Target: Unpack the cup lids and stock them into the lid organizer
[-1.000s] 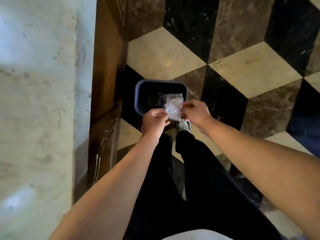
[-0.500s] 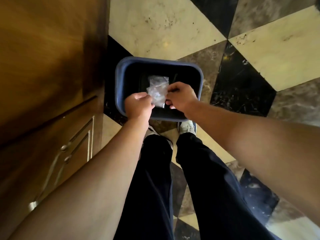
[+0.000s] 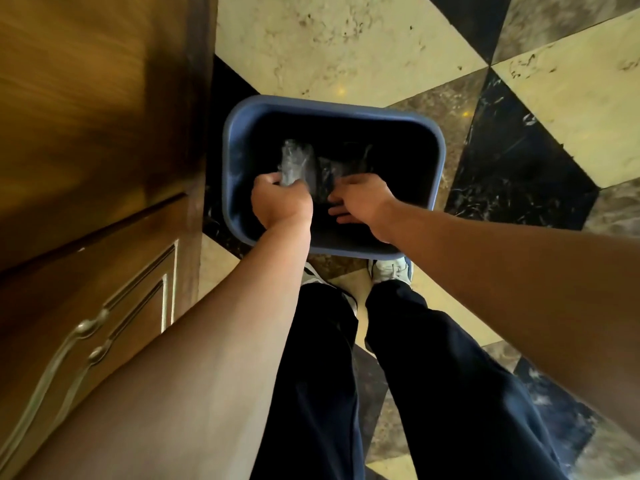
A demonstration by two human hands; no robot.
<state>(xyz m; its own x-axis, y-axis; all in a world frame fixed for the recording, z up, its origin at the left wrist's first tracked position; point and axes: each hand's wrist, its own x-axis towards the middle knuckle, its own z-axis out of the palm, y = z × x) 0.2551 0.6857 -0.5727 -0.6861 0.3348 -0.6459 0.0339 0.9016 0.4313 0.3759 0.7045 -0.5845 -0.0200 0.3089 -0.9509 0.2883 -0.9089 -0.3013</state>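
Head view: a blue bin (image 3: 437, 147) stands on the chequered marble floor (image 3: 311, 46) beside a wooden cabinet (image 3: 97, 133). The left hand (image 3: 282, 206) reaches into it, its grip pinching a crumpled clear plastic wrapper (image 3: 294, 164) — held inside the bin's dark interior. More dim wrapping lies below. The right hand (image 3: 360, 200) hovers alongside, fingers spread — empty.

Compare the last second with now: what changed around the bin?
Both hands went down into the blue bin. The right hand let go of the clear plastic wrapper and opened; the left hand still grips it. The bin stayed beside the wooden cabinet.
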